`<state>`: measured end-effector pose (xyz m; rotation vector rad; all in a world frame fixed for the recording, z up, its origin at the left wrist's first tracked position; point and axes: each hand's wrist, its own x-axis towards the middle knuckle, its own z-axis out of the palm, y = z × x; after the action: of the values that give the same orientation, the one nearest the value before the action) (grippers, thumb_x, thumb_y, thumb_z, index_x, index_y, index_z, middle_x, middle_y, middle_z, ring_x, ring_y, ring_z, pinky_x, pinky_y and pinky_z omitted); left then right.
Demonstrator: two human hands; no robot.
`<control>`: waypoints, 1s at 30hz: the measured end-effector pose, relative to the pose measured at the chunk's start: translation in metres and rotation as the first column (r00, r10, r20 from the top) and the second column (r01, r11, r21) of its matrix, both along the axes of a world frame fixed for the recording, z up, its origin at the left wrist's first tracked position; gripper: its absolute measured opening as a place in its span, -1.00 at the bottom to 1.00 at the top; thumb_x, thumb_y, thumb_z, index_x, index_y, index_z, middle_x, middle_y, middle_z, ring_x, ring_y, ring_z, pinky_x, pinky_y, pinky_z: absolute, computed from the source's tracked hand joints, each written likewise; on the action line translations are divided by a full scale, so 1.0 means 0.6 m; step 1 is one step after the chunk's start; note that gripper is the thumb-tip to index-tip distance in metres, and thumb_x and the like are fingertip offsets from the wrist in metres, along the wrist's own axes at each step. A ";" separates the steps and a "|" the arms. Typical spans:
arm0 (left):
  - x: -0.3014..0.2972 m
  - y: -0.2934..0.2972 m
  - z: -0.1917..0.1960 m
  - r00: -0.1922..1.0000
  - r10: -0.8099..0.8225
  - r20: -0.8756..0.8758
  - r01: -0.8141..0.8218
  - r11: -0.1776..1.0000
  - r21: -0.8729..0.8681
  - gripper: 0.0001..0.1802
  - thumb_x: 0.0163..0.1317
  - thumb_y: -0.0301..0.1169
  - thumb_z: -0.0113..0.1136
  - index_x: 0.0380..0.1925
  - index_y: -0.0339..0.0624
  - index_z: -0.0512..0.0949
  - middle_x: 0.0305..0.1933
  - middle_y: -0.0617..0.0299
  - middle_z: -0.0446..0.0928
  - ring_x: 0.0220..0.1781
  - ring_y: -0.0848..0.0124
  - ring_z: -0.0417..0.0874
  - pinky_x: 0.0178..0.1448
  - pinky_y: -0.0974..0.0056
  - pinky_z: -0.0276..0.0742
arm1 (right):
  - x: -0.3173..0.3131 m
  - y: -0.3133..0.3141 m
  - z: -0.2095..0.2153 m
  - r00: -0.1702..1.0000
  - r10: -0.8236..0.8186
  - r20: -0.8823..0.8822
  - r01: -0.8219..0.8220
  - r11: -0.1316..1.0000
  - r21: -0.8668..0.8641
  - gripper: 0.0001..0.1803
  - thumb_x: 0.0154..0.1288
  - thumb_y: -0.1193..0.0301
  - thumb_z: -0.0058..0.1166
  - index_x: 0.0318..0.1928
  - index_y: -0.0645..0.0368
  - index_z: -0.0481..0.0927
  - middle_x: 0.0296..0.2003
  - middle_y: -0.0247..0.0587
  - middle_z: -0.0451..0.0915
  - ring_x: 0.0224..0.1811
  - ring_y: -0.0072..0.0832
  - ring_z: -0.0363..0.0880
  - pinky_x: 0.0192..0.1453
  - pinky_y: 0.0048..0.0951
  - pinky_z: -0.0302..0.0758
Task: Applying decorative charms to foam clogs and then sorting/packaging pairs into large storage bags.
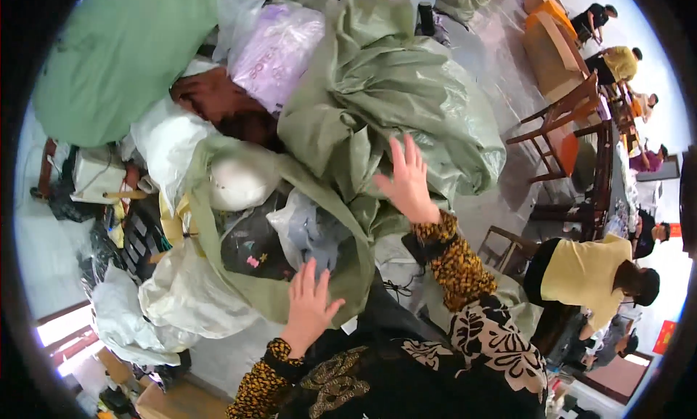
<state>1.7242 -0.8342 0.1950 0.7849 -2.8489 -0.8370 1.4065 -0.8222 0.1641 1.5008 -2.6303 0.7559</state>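
Remotely I see an open green sack (265, 297) holding a white bundle (241, 186), a translucent grey-filled bag (314, 226) and a dark bag (243, 239). Lettering marks the lilac package (279, 52) beyond the sack. My left hand (310, 306), spread wide and empty, is at the sack's near rim; my right hand (410, 185), likewise, is by the green bundle (406, 92) right of it

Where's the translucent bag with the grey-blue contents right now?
In the head view, the translucent bag lies inside the open green sack, toward the right side of its mouth, just beyond the left hand.
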 end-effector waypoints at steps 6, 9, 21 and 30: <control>-0.135 -0.016 0.008 0.995 -0.079 -0.063 0.078 0.997 -0.019 -0.31 0.03 -0.23 0.30 0.15 -0.26 0.32 0.36 -0.18 0.06 0.29 -0.14 0.20 0.28 -0.09 0.18 | -0.154 -0.083 -0.006 0.979 0.038 -0.200 0.001 0.981 0.192 -0.13 0.00 0.32 0.30 0.35 -0.11 0.18 0.40 0.08 -0.10 0.40 0.14 -0.08 0.25 0.29 0.10; -0.221 -0.071 0.010 0.993 -0.054 -0.102 0.044 0.994 -0.103 -0.38 0.11 -0.26 0.25 0.14 -0.28 0.34 0.36 -0.19 0.08 0.30 -0.16 0.18 0.31 -0.08 0.16 | -0.167 -0.109 -0.087 0.870 0.275 -0.409 -0.146 0.936 0.321 -0.30 0.04 0.32 0.22 0.26 -0.17 0.34 0.41 0.00 -0.11 0.41 0.12 -0.09 0.24 0.35 0.09; -0.478 -0.284 -0.068 0.984 0.150 -0.092 -0.175 0.896 -0.407 -0.52 0.08 -0.25 0.25 -0.02 -0.24 0.44 0.10 -0.03 0.37 0.11 0.03 0.37 0.06 -0.01 0.33 | -0.345 -0.025 -0.054 0.894 -0.164 0.416 0.366 0.804 -0.469 -0.85 0.24 0.53 -0.04 -0.17 0.23 0.50 -0.36 -0.01 0.59 -0.28 -0.19 0.58 -0.16 -0.33 0.48; -0.552 -0.213 -0.019 0.849 0.112 -0.516 -0.247 0.948 -0.201 -0.71 0.13 -0.31 0.22 -0.20 -0.25 0.55 -0.23 -0.07 0.54 -0.11 -0.01 0.53 0.01 0.08 0.42 | -0.375 -0.032 0.074 0.912 0.015 0.409 0.191 0.867 -0.460 -0.81 0.24 0.47 -0.05 -0.16 0.27 0.50 -0.36 0.01 0.58 -0.32 -0.25 0.55 -0.17 -0.35 0.45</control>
<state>1.3930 -0.9617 0.1838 0.6682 -2.3148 -0.5241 1.1814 -0.8411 0.2083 1.1620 -2.4297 1.7280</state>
